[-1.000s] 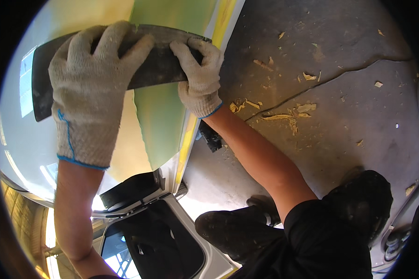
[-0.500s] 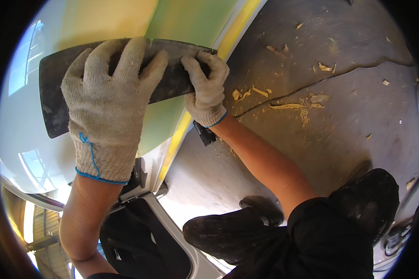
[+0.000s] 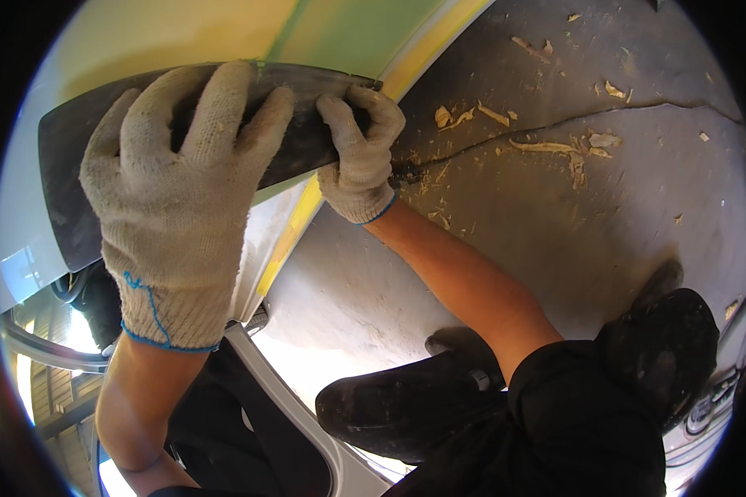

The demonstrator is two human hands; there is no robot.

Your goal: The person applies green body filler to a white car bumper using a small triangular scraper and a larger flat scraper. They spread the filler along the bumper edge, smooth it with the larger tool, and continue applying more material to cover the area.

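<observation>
A wide, dark, flexible scraper blade (image 3: 66, 186) lies bowed against the curved car body panel (image 3: 224, 29), which has yellow and green patches. My left hand (image 3: 178, 178), in an off-white knitted glove with blue trim, spreads its fingers over the blade's left and middle part and bears on it. At the blade's right end, my right hand (image 3: 363, 153), gloved likewise, grips with thumb and bent fingers. The blade's far edge shows above my fingertips; its underside and contact with the panel are hidden.
A yellow-and-white strip (image 3: 294, 228) follows the panel's right edge. The grey floor (image 3: 514, 257) to the right carries yellowish scraps (image 3: 547, 147) and a dark cable (image 3: 622, 109). An open car door (image 3: 282, 414) stands below, left of my dark-clad legs (image 3: 406, 414).
Both hands have drawn the blade toward me along the panel; the green area once visible below it is now mostly covered. The whole view has shifted slightly, and the grip looks the same.
</observation>
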